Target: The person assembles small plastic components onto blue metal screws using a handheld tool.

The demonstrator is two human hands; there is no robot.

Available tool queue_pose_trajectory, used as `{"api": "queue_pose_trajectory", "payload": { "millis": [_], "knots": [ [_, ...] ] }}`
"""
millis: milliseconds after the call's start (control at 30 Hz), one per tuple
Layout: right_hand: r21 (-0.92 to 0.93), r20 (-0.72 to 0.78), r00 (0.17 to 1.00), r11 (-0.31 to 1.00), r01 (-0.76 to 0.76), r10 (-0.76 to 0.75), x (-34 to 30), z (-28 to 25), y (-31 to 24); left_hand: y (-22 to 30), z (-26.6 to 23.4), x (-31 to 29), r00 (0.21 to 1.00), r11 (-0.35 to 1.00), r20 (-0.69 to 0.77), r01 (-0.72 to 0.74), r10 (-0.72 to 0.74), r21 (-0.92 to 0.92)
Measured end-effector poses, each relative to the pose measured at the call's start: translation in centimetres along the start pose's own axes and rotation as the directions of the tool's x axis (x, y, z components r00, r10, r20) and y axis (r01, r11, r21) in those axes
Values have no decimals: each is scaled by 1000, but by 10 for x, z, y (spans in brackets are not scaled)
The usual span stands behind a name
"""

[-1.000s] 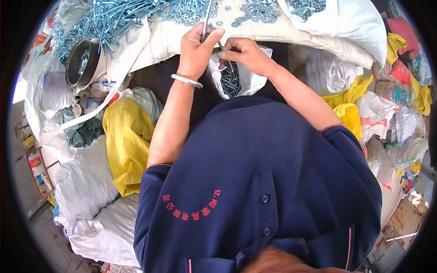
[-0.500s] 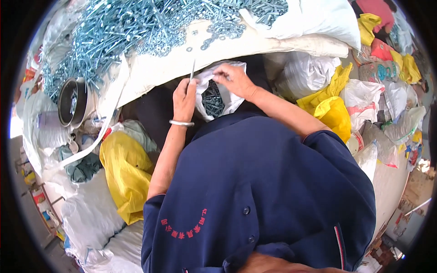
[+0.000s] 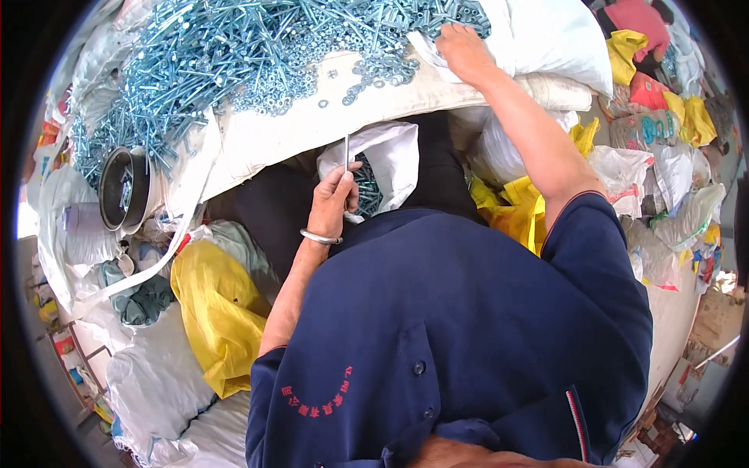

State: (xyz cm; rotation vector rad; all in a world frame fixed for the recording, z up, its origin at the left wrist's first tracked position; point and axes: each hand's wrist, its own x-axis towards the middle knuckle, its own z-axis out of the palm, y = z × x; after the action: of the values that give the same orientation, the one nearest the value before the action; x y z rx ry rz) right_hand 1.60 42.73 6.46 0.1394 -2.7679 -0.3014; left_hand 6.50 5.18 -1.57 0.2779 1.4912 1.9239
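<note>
Left hand (image 3: pixel 331 204) grip holds bolt (image 3: pixel 347 156) over white bag (image 3: pixel 390 160); right hand (image 3: pixel 462 48) grip unclear, on bolt pile (image 3: pixel 257 54).

We sit among heaped white sacks (image 3: pixel 156 382) and yellow plastic bags (image 3: pixel 222 312) in bright daylight. Coloured bags (image 3: pixel 671 117) pile up at our right, and a round metal sieve (image 3: pixel 117 187) stands left.

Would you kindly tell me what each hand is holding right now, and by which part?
The left hand holds a long bolt upright by its lower end. The right hand rests on the pile of bolts and nuts; any grip there cannot be told.
</note>
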Motion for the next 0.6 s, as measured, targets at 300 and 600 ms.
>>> {"api": "queue_pose_trajectory", "payload": {
  "millis": [300,600],
  "knots": [
    [744,449,853,-639,-192,266,-1,-29,-80,35,11,-6,996,998,69,53,-55,33],
    [712,358,907,-693,-111,222,-24,-55,-155,56,24,-5,993,992,114,-50,36,118]
  ]
}}
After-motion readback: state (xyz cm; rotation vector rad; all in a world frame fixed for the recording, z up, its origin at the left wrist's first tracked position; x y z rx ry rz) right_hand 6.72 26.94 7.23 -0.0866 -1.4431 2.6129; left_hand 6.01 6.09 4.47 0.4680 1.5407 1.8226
